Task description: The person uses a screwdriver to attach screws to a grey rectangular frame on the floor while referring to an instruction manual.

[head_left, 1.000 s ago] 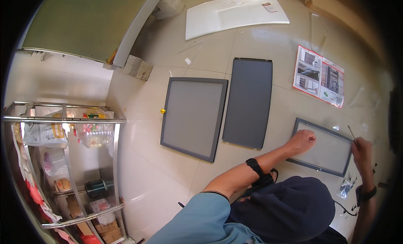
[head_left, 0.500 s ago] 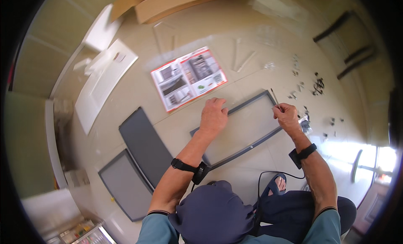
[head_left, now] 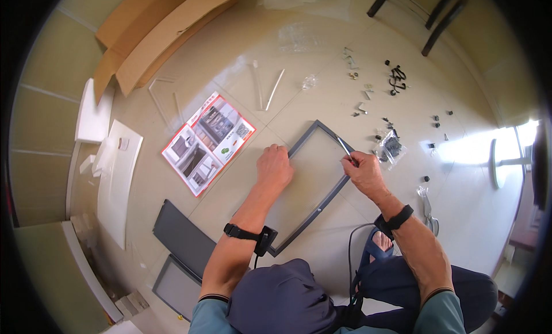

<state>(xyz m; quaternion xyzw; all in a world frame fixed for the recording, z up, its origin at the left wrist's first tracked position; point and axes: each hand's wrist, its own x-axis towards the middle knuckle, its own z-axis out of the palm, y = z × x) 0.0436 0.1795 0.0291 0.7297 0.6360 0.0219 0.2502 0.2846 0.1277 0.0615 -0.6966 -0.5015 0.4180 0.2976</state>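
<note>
A dark grey rectangular frame [head_left: 299,230] lies on the tiled floor in front of me. My left hand [head_left: 275,168] is closed over its left long side, fingers curled and the gripped part hidden beneath them. Between the fingers of my right hand [head_left: 368,176] is a slim screwdriver [head_left: 343,145]; its metal shaft points up and left over the frame's far right corner area, and the handle is mostly covered. A small bright fitting [head_left: 319,210] shows on the near right rail.
A printed leaflet [head_left: 208,143] lies beyond my left hand. Dark panels [head_left: 184,233] rest at left, near white foam sheets [head_left: 119,181] and a cardboard box [head_left: 155,41]. Loose hardware [head_left: 397,78], a plastic bag of parts [head_left: 393,149] and scissors [head_left: 428,213] lie rightward.
The view has swung, so the floor items appear shifted left and turned. My left fingers are curled more tightly at the frame's side. The screwdriver now leans left over the frame.
</note>
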